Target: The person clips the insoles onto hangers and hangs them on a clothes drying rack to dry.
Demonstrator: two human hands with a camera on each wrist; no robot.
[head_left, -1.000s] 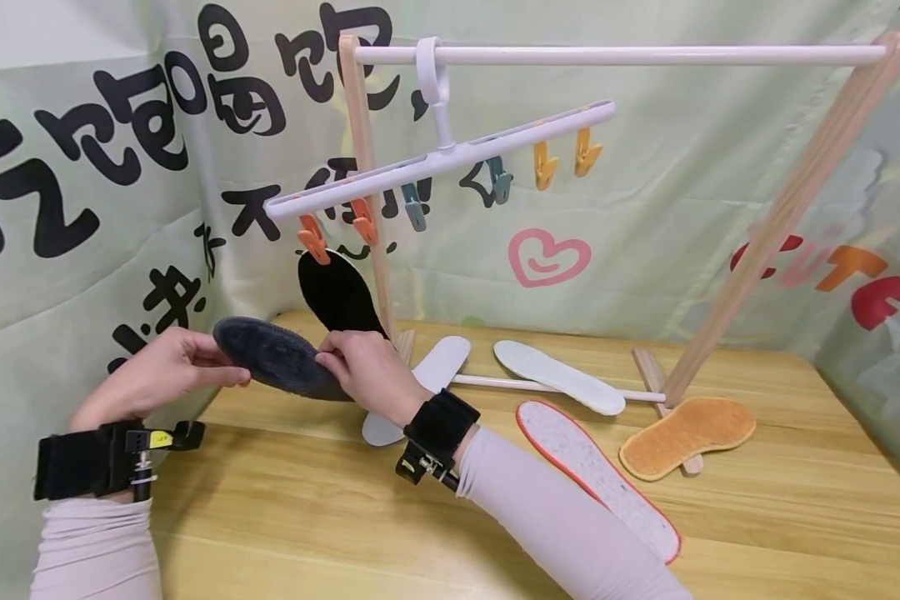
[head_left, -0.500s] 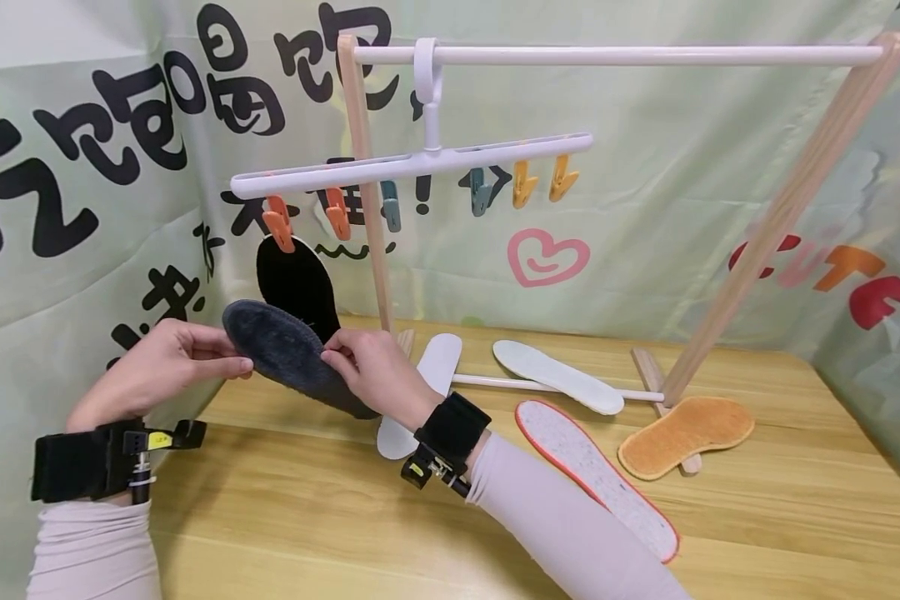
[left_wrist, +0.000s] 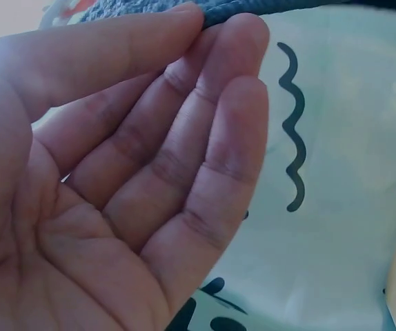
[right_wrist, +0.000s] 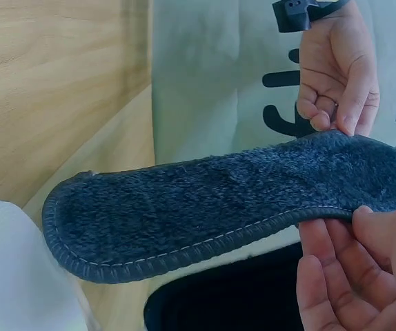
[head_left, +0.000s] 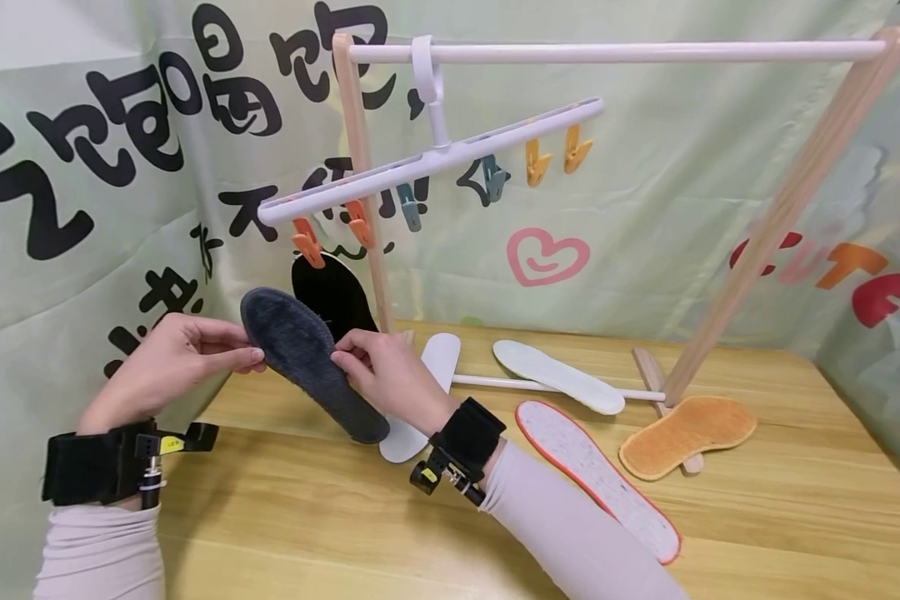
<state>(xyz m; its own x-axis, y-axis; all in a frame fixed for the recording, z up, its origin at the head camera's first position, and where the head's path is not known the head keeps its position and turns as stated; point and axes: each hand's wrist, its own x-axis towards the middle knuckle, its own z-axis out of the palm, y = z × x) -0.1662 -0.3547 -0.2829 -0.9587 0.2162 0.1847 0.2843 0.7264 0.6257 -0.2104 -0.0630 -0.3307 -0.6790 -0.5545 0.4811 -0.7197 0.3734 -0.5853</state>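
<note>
Slanting down rightward, below orange clips (head_left: 309,244), grey insole (head_left: 305,357) is pinched at opposite edges by left hand (head_left: 182,357) and right hand (head_left: 396,373).

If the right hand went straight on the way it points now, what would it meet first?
The dark gray insole, whose edge the right hand pinches. Across it, the left hand looks next in line, though depth is hard to judge from the head view.
</note>
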